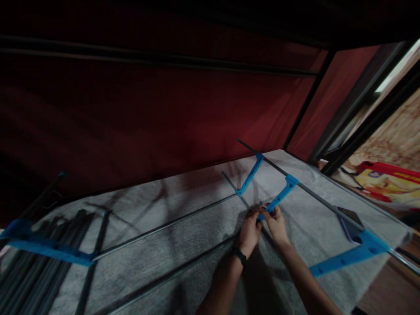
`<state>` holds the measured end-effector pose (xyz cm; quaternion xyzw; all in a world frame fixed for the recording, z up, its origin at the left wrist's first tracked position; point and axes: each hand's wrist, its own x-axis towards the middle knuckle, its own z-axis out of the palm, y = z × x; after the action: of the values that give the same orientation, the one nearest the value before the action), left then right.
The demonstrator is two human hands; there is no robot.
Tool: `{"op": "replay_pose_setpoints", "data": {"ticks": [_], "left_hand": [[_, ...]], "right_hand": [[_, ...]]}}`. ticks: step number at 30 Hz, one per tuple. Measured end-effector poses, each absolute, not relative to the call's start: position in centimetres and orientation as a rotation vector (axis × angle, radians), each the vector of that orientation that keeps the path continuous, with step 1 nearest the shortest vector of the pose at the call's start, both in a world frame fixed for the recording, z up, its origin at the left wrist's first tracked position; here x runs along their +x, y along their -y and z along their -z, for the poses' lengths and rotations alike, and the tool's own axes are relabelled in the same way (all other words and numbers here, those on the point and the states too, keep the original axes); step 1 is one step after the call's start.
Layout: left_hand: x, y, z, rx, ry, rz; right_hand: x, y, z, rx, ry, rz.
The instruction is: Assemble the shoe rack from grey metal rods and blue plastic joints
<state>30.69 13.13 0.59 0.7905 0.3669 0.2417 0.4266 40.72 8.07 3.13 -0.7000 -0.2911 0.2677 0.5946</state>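
My left hand (250, 232), with a dark band on the wrist, is closed round a metal tube where it meets a blue plastic bracket (281, 194). Gripping the lower end of that bracket is my right hand (276, 225), its fingers nearly touching the left ones. A small red spot shows by the right fingers; what it is I cannot make out. The joint itself is mostly covered by my fingers. A second blue bracket (251, 174) links the same two slanting tubes farther back. The long upper tube (316, 197) passes through both brackets.
More blue brackets stand at the left (49, 249) and right front (349, 256). A long tube (167, 225) crosses the grey surface. Several dark tubes (49, 267) are bundled at left. A phone (349, 223) lies under the right tube. Red fabric (183, 122) hangs behind.
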Motion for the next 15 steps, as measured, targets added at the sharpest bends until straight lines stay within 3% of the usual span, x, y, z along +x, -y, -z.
{"op": "replay_pose_setpoints", "data": {"ticks": [8,15], "left_hand": [[23.4,-22.4,-1.8,2.197,-1.417,-0.654],[21.8,-24.9,-1.0,2.370,-1.381,-0.437]], "right_hand": [[42.2,-7.6,-3.0,-1.490,0.555,-0.788],[41.2,-8.8,-0.8,-1.593,0.603,-0.765]]}}
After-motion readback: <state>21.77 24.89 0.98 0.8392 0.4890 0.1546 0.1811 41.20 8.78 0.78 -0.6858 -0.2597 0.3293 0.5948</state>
